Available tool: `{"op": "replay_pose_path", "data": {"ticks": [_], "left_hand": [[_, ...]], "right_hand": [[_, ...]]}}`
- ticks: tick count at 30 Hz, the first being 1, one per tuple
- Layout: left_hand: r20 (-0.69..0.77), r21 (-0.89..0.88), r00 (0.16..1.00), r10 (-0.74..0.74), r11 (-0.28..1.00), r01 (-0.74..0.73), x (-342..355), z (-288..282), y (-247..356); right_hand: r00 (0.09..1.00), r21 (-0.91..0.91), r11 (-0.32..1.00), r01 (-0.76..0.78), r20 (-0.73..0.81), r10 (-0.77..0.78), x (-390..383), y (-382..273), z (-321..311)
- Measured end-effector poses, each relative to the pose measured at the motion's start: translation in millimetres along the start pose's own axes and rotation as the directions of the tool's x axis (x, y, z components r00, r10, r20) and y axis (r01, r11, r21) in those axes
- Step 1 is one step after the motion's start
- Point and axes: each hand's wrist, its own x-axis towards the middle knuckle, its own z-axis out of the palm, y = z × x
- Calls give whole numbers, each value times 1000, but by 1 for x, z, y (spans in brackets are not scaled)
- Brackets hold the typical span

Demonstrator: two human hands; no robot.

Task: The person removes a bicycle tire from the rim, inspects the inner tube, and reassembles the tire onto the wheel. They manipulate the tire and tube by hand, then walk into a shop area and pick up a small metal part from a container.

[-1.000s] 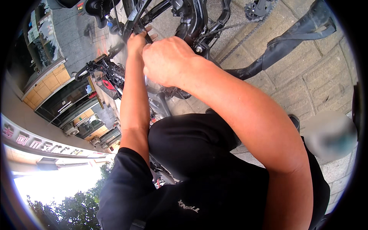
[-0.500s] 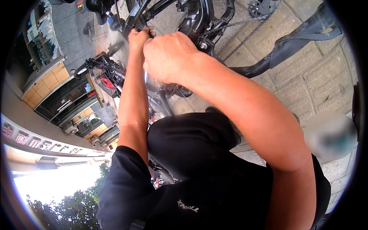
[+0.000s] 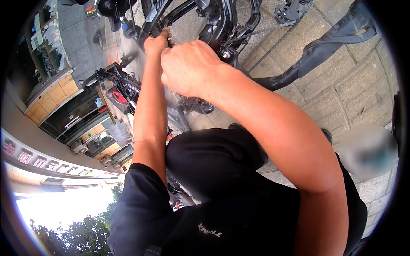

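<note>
A black bicycle frame [image 3: 221, 26] fills the top middle. My left hand [image 3: 156, 42] reaches up to its lower left part, its fingers curled against a dark tube there. Just right of it, my right hand [image 3: 190, 66] is closed in a fist, back of the hand toward me. Whatever that fist holds, if anything, is hidden behind its knuckles. A chain [image 3: 273, 50] runs slack from the frame to a rear derailleur [image 3: 292, 12] at the top right.
A thick black tube with a strap [image 3: 318, 49] slants over the paving [image 3: 337, 89] on the right. Other parked bikes [image 3: 121, 87] stand at left, before a shopfront [image 3: 68, 113]. My bent knee [image 3: 209, 155] is below my hands. A blurred round patch [image 3: 368, 150] sits at the far right.
The bicycle parts sit slightly lower in the picture. Both hands remain at nearly the same place on the frame, the right fist shifted very slightly down and right.
</note>
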Motion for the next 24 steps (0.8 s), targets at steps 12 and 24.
{"op": "replay_pose_path", "data": {"ticks": [12, 24], "left_hand": [[-28, 12, 999, -29, 999, 29, 4, 9, 4], [-18, -85, 1000, -24, 996, 23, 7, 9, -6]], "right_hand": [[1000, 22, 1000, -3, -12, 3, 0, 3, -3], [1000, 16, 1000, 5, -24, -5, -3, 2, 1]]}}
